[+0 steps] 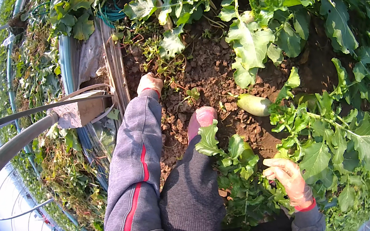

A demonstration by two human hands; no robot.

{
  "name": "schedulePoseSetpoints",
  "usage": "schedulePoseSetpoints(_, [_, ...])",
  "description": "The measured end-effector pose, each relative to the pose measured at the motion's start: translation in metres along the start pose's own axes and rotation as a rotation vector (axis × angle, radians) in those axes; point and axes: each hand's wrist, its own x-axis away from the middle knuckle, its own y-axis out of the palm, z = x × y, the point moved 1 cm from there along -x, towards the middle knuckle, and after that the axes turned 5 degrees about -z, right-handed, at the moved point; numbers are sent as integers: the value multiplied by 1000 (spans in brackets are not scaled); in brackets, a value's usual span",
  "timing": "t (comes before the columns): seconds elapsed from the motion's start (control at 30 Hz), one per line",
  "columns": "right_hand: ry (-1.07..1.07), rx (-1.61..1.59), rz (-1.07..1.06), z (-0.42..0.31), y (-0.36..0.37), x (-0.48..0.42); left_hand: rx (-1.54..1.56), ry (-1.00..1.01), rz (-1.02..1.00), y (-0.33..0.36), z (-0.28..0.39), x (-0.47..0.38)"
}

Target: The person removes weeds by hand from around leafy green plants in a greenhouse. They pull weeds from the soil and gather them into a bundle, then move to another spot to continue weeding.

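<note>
My left hand (150, 84), in a thin glove, is low over the soil beside small weeds (163, 65). Its fingers point away from me, and whatever they may hold is hidden. My right hand (289, 178), in a translucent glove, hovers among lobed radish leaves (315, 160) with its fingers slightly apart and nothing visible in them. A pale green radish (254, 104) lies on the brown soil (209, 65) ahead of that hand. Another green radish (247, 152) stands partly covered by leaves between my shoe and my right hand. A third (306, 100) sits in leaf shade.
My pinkish shoe (203, 118) rests on the soil. Left of it run a weathered wooden board (114, 61) and a bluish pipe (66, 61). A concrete block (78, 111) hangs over them, with a curved metal tube (14, 151) and straps. Teal rope (114, 13) lies at the top.
</note>
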Motion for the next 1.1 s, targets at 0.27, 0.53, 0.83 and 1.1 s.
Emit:
schedulePoseSetpoints(0.27, [23, 13, -1, -2, 2, -1, -152, 25, -5, 2, 7, 0])
schedulePoseSetpoints(0.53, [-1, 21, 14, -2, 3, 0, -1110, 241, -122, 4, 6, -6])
schedulePoseSetpoints(0.83, [22, 24, 20, -4, 4, 2, -1157, 318, -50, 1, -4, 4])
schedulePoseSetpoints(1.1, [-25, 48, 26, -4, 7, 4, 732, 83, -34, 26, 7, 20])
